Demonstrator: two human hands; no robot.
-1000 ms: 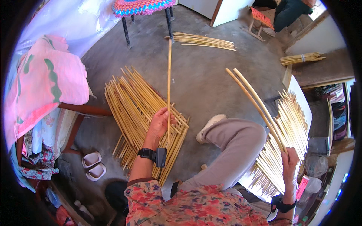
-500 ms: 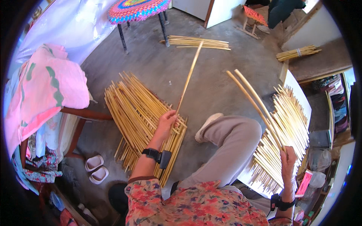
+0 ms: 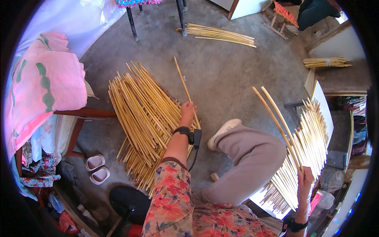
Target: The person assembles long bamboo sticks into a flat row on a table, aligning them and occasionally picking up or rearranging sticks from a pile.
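My left hand (image 3: 187,112) is closed around one thin yellowish-brown stick (image 3: 181,77), which slants up and away to the left. Below that hand and to its left, a large pile of similar sticks (image 3: 138,114) lies fanned out on the floor. At the right, my right hand (image 3: 304,179) grips two long, slightly curved sticks (image 3: 277,118) side by side near their lower ends. They rise toward the far left, over the edge of a second pile of sticks (image 3: 311,136) spread on a white board (image 3: 322,103). Both hands have dark wrist straps.
Farther off, a loose row of sticks (image 3: 221,34) lies by a stool's black legs (image 3: 181,19). A tied bundle (image 3: 325,62) rests at the far right. Pale slippers (image 3: 99,175) and a black round seat (image 3: 128,201) are at lower left. My bent leg (image 3: 252,158) separates the piles.
My left hand has moved forward and right with its stick, which now points up to the left. My right hand still holds its two sticks. The whole view has shifted somewhat.
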